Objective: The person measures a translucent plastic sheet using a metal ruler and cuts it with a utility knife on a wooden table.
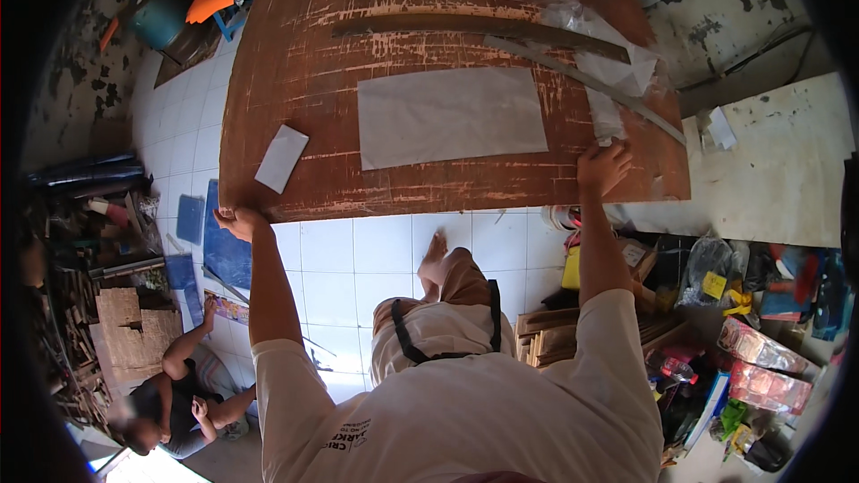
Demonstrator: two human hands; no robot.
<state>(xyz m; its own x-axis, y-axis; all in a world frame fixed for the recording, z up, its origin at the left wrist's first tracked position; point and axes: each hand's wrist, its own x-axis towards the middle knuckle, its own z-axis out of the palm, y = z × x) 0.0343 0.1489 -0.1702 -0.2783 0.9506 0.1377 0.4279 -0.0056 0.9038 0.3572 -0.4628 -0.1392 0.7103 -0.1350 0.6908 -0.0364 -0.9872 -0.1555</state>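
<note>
A brown, heavily scratched table (pixel 313 183) stands in front of me. My left hand (pixel 238 222) is at its near left corner, fingers curled round the edge. My right hand (pixel 604 168) lies on the tabletop near the front right, its fingers bent and slightly apart. Just beyond those fingers a strip of clear plastic film (pixel 606 116) reaches toward the back. A pale rectangular sheet (pixel 453 116) lies flat in the middle. Nearer my left hand is a small white rectangular piece (pixel 282 158).
A long dark wooden strip (pixel 474 29) and a thin grey strip (pixel 591 82) lie across the table's far part. A pale board (pixel 778 161) is at the right, with cluttered goods below it. Another person (pixel 183 394) sits on the floor at left, beside scrap wood (pixel 134 322).
</note>
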